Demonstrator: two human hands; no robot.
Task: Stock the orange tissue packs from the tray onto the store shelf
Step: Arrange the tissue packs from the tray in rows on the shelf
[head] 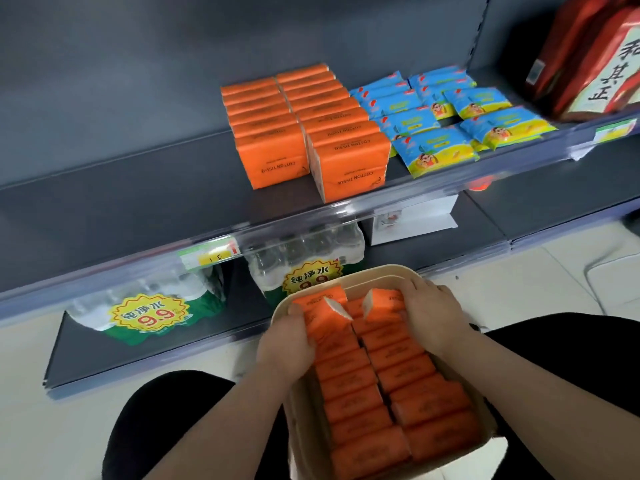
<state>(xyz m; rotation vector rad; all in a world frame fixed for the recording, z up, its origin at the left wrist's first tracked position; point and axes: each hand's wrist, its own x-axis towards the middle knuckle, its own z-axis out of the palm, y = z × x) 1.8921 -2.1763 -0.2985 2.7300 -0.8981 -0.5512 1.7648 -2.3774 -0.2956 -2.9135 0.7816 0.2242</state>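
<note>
**Restocking, pick-up stage.** The tray (349, 271) rests on the person's lap with its long side running away from the body toward the shelf (138, 209). This placement keeps both columns of orange tissue packs (398, 375) within reach of either hand. The packs stand on edge, each with its long axis lying across the tray, left to right.

At the far end, the left hand (287, 341) curls its fingers round the left-column pack (322, 306). The right hand (433, 313) grasps the right-column pack (384, 303). Both gripped packs are tipped up out of line, their white end faces turned inward toward each other. Taking one per hand from the end nearest the shelf probably shortens the carry.

On the shelf, two stocked rows (311, 126) run front to back. Their packs stand upright with long axes across the shelf, and the print on the front faces reads upside down from the aisle. Blue packs (433, 133) lie just beside the rows on the right. The bare shelf to the left of the rows therefore looks the likelier place for the next packs.
</note>
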